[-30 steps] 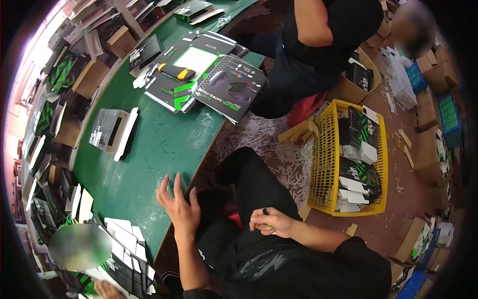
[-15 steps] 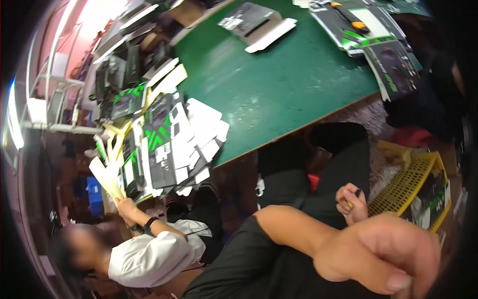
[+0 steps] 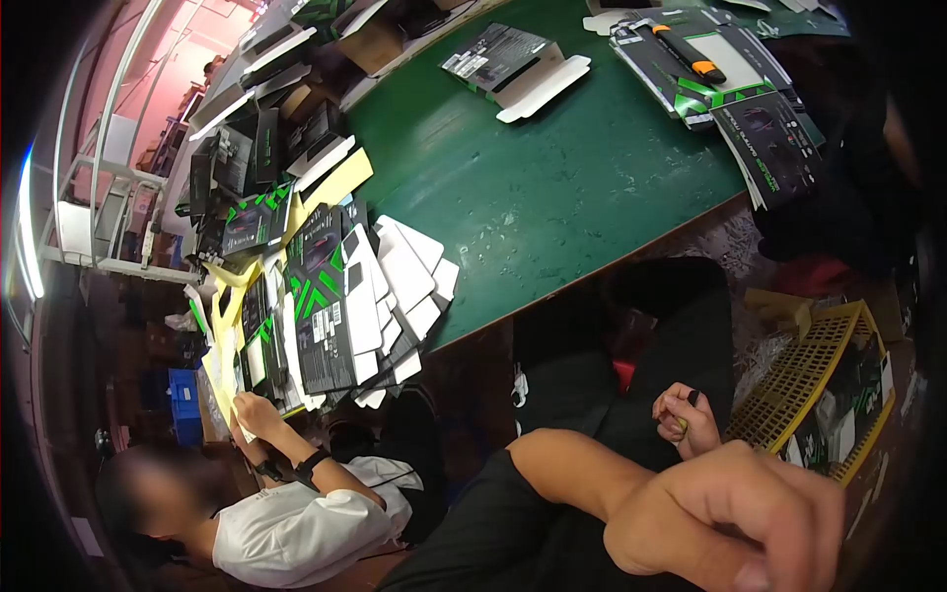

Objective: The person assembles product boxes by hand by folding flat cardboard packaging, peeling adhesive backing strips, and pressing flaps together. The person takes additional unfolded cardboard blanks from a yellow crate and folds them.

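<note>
My left hand (image 3: 740, 513) is large and close to the camera, its forearm crossing over my dark trousers. Its fingers curl inward, and whatever they may hold is hidden. Beyond it, lower over my lap, my right hand (image 3: 688, 416) is closed. A small black piece and a bit of yellow show at its fingers, too small to name. Its wrist disappears behind my left hand. Nearest to both hands is a yellow plastic basket (image 3: 804, 370) on the right, tilted, with printed black-and-green packaging inside.
Across the green table (image 3: 552, 207) lie an open black box (image 3: 508, 69) and flat cartons (image 3: 764, 148). An orange-and-black utility knife (image 3: 691, 57) rests on cartons. A stack of printed cartons (image 3: 330, 335) sits left, beside a person in a white shirt (image 3: 296, 523) handling yellow strips (image 3: 225, 345).
The view has shifted slightly, and the table items sit a little lower. My left hand has moved slightly left. The other person's hands have moved a little at the yellow strips.
</note>
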Action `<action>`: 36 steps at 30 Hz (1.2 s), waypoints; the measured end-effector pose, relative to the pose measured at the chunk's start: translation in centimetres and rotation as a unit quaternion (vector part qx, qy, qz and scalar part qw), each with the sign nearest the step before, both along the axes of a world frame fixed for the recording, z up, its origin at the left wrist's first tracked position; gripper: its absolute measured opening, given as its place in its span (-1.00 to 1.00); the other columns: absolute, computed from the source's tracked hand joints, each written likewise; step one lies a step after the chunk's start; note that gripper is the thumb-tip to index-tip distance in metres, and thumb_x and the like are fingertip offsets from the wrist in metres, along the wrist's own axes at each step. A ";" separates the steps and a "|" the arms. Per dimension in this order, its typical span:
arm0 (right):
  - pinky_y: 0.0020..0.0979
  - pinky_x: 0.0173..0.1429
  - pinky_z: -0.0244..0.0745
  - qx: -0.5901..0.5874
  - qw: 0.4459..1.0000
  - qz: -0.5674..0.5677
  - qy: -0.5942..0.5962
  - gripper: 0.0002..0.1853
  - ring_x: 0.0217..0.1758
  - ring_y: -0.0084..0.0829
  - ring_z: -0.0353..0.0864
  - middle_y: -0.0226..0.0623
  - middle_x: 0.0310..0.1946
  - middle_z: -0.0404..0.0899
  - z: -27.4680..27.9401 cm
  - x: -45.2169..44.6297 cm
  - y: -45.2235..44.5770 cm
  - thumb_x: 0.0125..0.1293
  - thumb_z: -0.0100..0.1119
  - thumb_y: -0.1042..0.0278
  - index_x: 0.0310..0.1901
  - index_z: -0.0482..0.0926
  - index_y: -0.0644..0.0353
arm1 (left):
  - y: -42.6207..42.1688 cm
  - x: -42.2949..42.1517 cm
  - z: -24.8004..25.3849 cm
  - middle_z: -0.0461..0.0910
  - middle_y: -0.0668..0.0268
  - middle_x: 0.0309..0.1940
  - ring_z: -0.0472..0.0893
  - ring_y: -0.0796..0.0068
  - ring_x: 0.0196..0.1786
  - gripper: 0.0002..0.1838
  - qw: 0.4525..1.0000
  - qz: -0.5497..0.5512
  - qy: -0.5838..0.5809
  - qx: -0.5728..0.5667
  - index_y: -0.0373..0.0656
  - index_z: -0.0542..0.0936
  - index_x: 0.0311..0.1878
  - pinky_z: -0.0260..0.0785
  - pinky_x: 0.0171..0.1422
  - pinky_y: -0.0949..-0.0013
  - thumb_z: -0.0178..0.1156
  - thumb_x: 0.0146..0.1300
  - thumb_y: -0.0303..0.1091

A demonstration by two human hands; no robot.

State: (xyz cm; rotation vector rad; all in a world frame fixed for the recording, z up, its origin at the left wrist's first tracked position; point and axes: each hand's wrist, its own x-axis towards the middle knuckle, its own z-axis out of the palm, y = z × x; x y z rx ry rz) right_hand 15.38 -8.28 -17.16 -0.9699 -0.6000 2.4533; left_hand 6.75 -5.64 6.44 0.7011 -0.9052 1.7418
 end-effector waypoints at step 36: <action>-0.46 0.04 0.38 0.136 0.981 -0.140 0.019 -0.88 -0.18 -0.61 0.47 -0.47 -0.32 0.53 2.5 4.7 -6.3 0.44 0.21 0.33 -0.23 0.56 0.17 | -11.1 2.4 -8.5 0.54 0.12 -0.30 0.58 0.19 -0.41 -0.87 0.759 -0.303 0.477 -0.324 -0.23 0.52 -0.33 0.42 -0.26 0.10 0.11 0.38 -0.46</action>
